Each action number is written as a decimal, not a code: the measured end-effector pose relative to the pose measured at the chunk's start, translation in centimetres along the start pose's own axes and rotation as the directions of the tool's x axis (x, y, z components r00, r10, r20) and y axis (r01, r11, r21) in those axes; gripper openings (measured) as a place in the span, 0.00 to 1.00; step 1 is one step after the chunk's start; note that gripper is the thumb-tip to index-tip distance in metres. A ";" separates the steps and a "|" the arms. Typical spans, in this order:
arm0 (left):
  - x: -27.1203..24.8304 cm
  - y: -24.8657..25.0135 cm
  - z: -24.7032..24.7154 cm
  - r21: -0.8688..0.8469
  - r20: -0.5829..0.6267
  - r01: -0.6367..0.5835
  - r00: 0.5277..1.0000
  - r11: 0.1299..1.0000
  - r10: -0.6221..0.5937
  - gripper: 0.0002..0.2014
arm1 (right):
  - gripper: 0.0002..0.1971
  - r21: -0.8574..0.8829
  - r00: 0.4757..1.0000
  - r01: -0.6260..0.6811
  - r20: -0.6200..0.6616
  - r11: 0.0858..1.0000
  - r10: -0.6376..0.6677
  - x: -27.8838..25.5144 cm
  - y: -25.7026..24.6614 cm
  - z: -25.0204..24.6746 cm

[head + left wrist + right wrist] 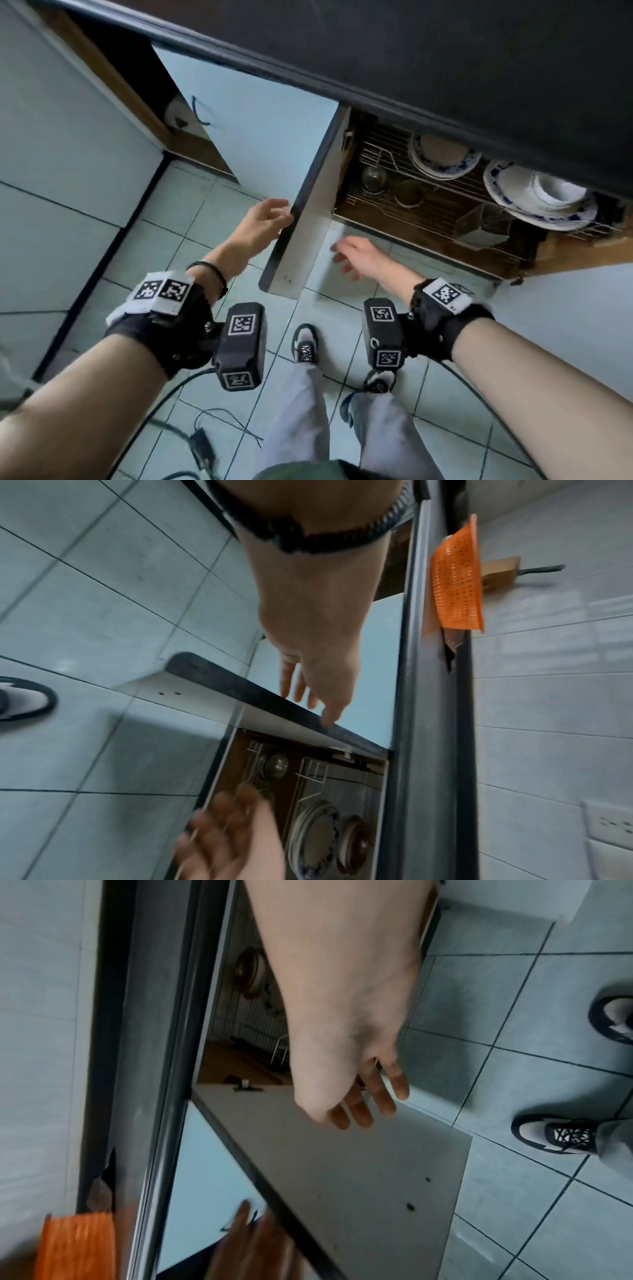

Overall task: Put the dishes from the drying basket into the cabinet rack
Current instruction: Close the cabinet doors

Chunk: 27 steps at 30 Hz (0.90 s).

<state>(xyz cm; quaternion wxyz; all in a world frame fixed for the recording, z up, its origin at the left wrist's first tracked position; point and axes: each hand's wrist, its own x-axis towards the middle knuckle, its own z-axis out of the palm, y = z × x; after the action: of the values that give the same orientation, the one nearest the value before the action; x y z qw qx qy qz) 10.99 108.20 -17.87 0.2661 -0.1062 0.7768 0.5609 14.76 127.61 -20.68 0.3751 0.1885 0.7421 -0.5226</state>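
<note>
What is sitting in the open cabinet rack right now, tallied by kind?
Blue-and-white dish stacks: 2
Round glasses: 2
Clear square container: 1
Total: 5

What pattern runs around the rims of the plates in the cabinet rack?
Blue floral on white plates; head view shows it best.

My left hand reaches to cabinet door, straight fingers touching its dark top edge. Below, open cabinet: wire rack with blue-rimmed plates standing on edge. My right hand blurred at bottom, fingers spread. Orange mesh basket on countertop edge.
</note>
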 end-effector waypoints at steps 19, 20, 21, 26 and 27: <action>0.1 2.2 10.5 0.182 0.161 0.183 0.964 0.966 -0.213 0.10 | 0.17 -0.108 0.999 0.038 0.027 0.993 -0.035 -2.4 3.2 -4.3; 0.2 2.6 11.7 0.171 0.160 0.189 0.963 0.967 -0.216 0.11 | 0.16 -0.101 0.999 0.036 0.009 0.994 -0.035 -2.8 3.8 -5.2; 0.3 3.0 12.9 0.132 0.165 0.209 0.959 0.969 -0.230 0.11 | 0.16 -0.096 0.999 0.033 -0.004 0.995 -0.034 -3.4 4.3 -6.2; 1.6 4.7 19.7 0.030 0.098 0.304 0.947 0.952 -0.305 0.17 | 0.16 -0.058 0.995 0.021 -0.099 0.998 -0.027 -6.3 7.8 -11.7; 1.9 5.0 20.8 0.011 0.083 0.301 0.950 0.954 -0.301 0.17 | 0.16 -0.036 0.991 0.014 -0.130 0.999 -0.019 -6.9 8.5 -12.9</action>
<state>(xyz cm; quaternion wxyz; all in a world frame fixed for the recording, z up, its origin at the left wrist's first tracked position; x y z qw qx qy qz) 13.21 129.48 -19.53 0.3808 -0.1999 0.7391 0.5185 20.33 143.44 -18.63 0.3247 0.2097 0.7755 -0.4993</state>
